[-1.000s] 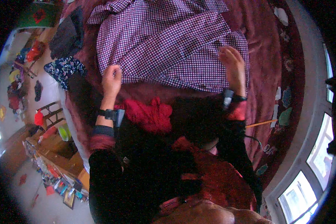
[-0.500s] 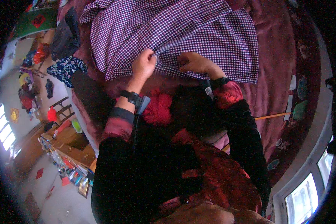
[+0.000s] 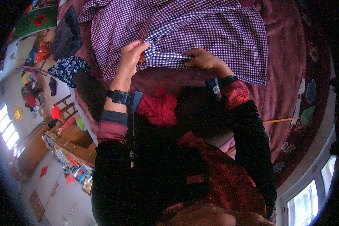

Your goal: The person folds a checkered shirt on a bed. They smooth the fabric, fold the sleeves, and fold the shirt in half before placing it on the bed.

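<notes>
A large checked cloth (image 3: 222, 35) in dark purple and white lies spread in loose folds before me, on a maroon bed cover (image 3: 284, 49). At its near edge my left hand (image 3: 131, 57) pinches a gathered bit of the fabric between thumb and fingers. Farther right along that edge is my right hand (image 3: 207, 61), bent over the cloth with its fingertips closed on the hem. A short band of fabric runs fairly straight between both hands. Shadow partly hides the right fingertips.
Dark clothes (image 3: 66, 39) and a floral dark-blue cloth (image 3: 69, 71) lie at the bed's left edge. A bright red cloth (image 3: 158, 109) is by my lap. An orange stick (image 3: 280, 120) lies at right. Beyond the left side stand a wooden cabinet (image 3: 81, 148) and a chair (image 3: 66, 109).
My left hand has shifted left and a little away from me, pulling the fabric with it. The right hand has moved slightly right, and the cloth between them is straighter.
</notes>
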`<state>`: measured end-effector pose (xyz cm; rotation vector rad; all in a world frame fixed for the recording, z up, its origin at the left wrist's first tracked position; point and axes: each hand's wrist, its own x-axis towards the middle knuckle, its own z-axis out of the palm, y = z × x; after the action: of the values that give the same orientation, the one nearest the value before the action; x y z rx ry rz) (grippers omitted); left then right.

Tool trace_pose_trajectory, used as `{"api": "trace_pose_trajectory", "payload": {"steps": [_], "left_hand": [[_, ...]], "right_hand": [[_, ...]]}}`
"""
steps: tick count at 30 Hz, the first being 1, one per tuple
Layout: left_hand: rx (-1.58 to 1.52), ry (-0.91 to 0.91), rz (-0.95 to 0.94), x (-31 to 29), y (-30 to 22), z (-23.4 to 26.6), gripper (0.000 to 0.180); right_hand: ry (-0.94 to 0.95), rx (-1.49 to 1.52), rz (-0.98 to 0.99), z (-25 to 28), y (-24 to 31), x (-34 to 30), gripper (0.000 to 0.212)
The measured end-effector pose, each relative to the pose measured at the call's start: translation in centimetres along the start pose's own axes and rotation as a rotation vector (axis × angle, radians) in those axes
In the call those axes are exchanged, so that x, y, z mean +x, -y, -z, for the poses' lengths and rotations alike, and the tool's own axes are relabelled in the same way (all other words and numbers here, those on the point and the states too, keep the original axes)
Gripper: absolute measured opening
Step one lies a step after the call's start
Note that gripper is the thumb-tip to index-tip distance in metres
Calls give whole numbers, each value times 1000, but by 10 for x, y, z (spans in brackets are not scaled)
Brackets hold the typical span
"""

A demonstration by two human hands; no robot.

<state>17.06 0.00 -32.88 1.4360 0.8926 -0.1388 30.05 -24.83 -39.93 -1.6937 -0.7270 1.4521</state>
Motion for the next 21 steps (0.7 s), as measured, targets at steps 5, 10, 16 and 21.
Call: {"api": "trace_pose_trajectory", "payload": {"steps": [5,10,16,21], "left_hand": [[-6,-53,16,1,-2,-5,20],[18,-56,64,-1,-3,-6,18],[591,190,-325,-22,25,-20,23],[872,228,-593,-46,55,-25,26]], "right_hand": [[-46,-96,-28,0,-9,9,56],[58,-218,169,4,-21,14,54],[-19,11,34,-5,-16,14,45],[-257,500,-142,-5,-8,9,34]]}}
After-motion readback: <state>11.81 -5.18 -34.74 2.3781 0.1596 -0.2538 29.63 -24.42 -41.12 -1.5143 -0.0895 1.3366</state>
